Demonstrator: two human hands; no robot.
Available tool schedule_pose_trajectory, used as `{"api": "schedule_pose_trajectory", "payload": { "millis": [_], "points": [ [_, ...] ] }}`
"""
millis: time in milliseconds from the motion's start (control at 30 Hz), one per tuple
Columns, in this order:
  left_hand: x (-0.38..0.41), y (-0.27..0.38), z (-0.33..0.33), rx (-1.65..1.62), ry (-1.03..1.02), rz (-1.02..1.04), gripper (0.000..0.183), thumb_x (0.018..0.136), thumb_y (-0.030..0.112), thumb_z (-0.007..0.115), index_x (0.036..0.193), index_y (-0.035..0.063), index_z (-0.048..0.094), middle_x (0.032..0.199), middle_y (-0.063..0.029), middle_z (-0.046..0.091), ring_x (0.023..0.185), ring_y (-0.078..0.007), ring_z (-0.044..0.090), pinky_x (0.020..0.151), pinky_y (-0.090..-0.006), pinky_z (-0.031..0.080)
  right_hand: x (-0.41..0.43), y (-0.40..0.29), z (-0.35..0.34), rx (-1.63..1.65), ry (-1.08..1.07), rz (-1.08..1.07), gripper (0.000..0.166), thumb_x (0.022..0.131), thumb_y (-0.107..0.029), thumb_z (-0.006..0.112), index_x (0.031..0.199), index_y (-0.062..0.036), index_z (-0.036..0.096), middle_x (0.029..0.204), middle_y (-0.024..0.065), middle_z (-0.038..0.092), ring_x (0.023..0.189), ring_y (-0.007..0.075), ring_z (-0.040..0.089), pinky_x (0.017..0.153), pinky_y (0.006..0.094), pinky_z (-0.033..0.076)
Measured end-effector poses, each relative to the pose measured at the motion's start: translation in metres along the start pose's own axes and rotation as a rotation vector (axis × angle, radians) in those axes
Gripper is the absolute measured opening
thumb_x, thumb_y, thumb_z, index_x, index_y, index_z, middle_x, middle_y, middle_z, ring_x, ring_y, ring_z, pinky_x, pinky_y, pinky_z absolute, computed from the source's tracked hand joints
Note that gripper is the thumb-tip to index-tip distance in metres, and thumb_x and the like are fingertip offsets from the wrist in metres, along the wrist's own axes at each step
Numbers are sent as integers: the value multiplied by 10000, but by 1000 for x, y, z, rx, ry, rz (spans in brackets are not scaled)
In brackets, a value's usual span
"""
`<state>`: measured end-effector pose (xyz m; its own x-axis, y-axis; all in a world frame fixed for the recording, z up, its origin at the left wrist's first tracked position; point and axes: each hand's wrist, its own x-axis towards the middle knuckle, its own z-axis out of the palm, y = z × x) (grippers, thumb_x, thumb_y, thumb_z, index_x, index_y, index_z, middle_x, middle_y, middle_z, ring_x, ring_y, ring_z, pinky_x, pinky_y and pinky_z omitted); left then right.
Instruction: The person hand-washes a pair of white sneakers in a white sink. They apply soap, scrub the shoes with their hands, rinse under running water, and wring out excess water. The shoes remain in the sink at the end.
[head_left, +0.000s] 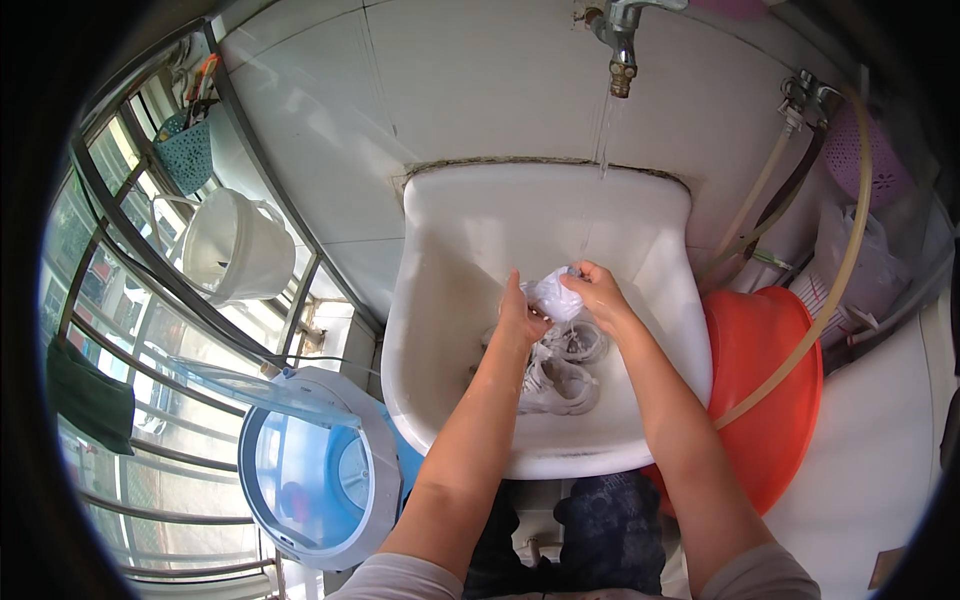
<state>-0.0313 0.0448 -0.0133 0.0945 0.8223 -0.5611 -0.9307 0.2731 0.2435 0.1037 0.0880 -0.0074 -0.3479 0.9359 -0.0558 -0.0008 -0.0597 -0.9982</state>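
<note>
Between my two hands is a wet white cloth item (559, 294), bunched up above the basin of a white ceramic sink (431, 352). My left hand (523, 311) supports it from the left with the thumb raised. Fingers and thumb of my right hand (596, 289) pinch its right side. Water drips from the cloth. Beneath it, a pair of wet, pale shoes with laces (562, 386) lies on the sink's bottom, partly hidden by my left hand and forearm. A thin stream of water runs from the metal tap (621, 67) down towards my right hand.
A blue and white tub with a raised clear lid (322, 472) stands left of the sink. A red plastic basin (772, 390) leans at the right, crossed by a beige hose (832, 300). A white bucket (240, 244) and a teal basket (186, 154) hang by the barred window.
</note>
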Motion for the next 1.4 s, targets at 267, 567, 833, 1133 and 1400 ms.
{"api": "schedule_pose_trajectory", "payload": {
  "millis": [267, 567, 833, 1133, 1400],
  "points": [
    [71, -2, -80, 117, -664, 71, 465, 905, 310, 449, 1252, 21, 341, 1257, -176, 418, 1187, -308, 416, 979, -554, 331, -80, -32, 102, -707, -118, -800, 132, 723, -187, 682, 704, -79, 608, 708, 77, 603, 676, 290, 584, 698, 351, 456],
    [21, -32, -21, 62, -548, 56, 332, 956, 229, 321, 1087, -45, 456, 998, -158, 549, 930, -276, 554, 819, -396, 479, -28, 5, 56, -787, 384, -847, 252, 781, -122, 626, 619, 8, 484, 599, 131, 468, 674, 230, 528, 658, 307, 389],
    [15, -39, -4, 517, -391, 264, 145, 935, 169, 406, 969, 56, 489, 903, -64, 543, 785, -178, 554, 635, -282, 477, -3, -2, 20, -471, 562, -269, 326, 827, -192, 549, 569, -3, 481, 581, 177, 528, 542, 340, 518, 542, 413, 383],
    [12, -38, -7, 173, -284, -63, 181, 927, 152, 406, 957, 5, 508, 883, -79, 572, 778, -173, 572, 671, -300, 504, -12, 5, 33, -557, 522, -633, 277, 791, -191, 589, 589, -14, 519, 608, 177, 531, 591, 368, 531, 545, 390, 398],
    [-4, -39, -1, 243, -283, -19, 283, 958, 191, 310, 1046, -9, 490, 1023, -118, 574, 903, -199, 585, 793, -325, 512, -9, -6, 20, -427, 509, -478, 337, 824, -220, 575, 589, 2, 477, 565, 165, 517, 518, 366, 497, 473, 402, 363]
  ]
}}
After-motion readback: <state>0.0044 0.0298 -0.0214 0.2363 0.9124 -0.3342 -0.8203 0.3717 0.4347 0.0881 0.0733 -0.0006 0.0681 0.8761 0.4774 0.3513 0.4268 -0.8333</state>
